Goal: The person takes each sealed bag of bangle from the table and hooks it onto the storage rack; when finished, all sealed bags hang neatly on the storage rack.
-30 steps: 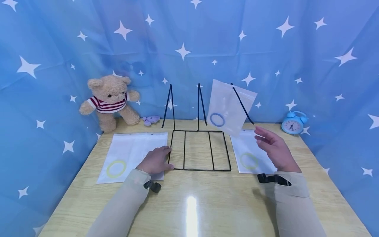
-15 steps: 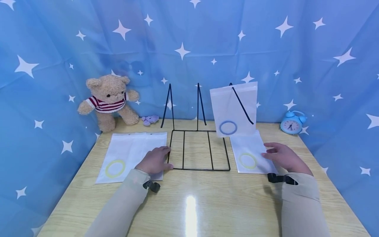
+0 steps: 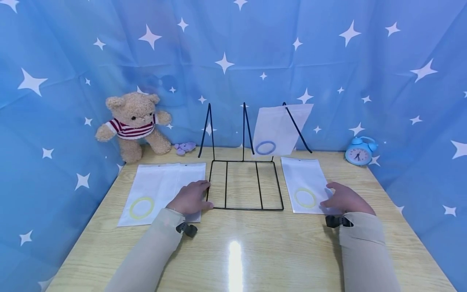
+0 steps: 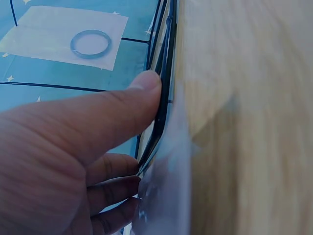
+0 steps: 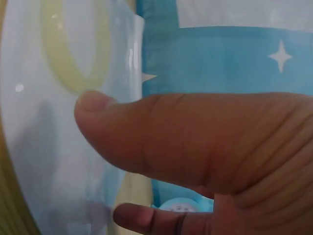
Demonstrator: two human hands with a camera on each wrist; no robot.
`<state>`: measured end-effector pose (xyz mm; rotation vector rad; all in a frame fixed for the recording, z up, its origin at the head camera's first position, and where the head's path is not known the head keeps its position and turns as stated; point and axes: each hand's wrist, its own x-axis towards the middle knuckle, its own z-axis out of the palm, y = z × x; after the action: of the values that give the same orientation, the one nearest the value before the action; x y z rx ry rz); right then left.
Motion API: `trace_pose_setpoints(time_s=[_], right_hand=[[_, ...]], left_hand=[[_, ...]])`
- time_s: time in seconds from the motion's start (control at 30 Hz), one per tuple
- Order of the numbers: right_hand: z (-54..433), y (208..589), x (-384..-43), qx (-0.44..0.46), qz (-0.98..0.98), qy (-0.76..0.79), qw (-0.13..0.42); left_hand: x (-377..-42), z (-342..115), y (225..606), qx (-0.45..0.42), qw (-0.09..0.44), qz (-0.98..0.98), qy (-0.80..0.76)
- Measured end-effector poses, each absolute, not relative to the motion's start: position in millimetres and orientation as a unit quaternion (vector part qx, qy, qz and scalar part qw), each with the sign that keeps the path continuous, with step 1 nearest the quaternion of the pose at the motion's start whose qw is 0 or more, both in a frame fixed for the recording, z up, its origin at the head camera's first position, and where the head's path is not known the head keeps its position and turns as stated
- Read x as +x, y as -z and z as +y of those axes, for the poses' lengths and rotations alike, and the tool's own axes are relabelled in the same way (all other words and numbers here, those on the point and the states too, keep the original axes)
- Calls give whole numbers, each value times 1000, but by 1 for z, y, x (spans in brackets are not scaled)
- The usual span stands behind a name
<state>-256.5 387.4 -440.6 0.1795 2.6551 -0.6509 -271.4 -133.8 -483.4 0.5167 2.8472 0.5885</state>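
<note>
My left hand (image 3: 190, 197) grips the near left corner of a black wire rack (image 3: 240, 209), its thumb lying along the wire in the left wrist view. From the rack's right hook hangs a white plastic bag (image 3: 279, 125) with a blue ring, tilted. My right hand (image 3: 348, 198) reaches over the right edge of a flat plastic bag (image 3: 303, 174) with a yellow ring. In the right wrist view the thumb (image 5: 112, 112) lies against this bag, apart from the finger below. Under my left wrist lie overlapping plastic bags (image 3: 157, 182), one with a yellow ring.
A teddy bear (image 3: 133, 117) in a striped shirt sits at the back left, beside a small purple toy (image 3: 185, 148). A blue alarm clock (image 3: 359, 152) stands at the back right. Starry blue curtains (image 3: 233, 32) enclose the table (image 3: 270, 251).
The hanging bag has swung about on its hook. My right hand has come down from beside the hook to the flat bag's right edge. My left hand stays on the rack.
</note>
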Motion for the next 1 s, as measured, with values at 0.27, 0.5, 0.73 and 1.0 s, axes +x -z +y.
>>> trace_pose_setpoints(time_s=[0.27, 0.5, 0.73, 1.0], right_hand=[[390, 453, -262, 95, 949, 226, 197], [383, 450, -262, 119, 932, 266, 214], [383, 450, -262, 84, 930, 287, 212], [384, 442, -259, 35, 941, 283, 184]], left_hand=[[-271, -133, 480, 173, 96, 960, -198], [-270, -132, 479, 171, 97, 960, -199], [-269, -132, 479, 171, 98, 958, -206], [-267, -132, 478, 167, 102, 958, -210]])
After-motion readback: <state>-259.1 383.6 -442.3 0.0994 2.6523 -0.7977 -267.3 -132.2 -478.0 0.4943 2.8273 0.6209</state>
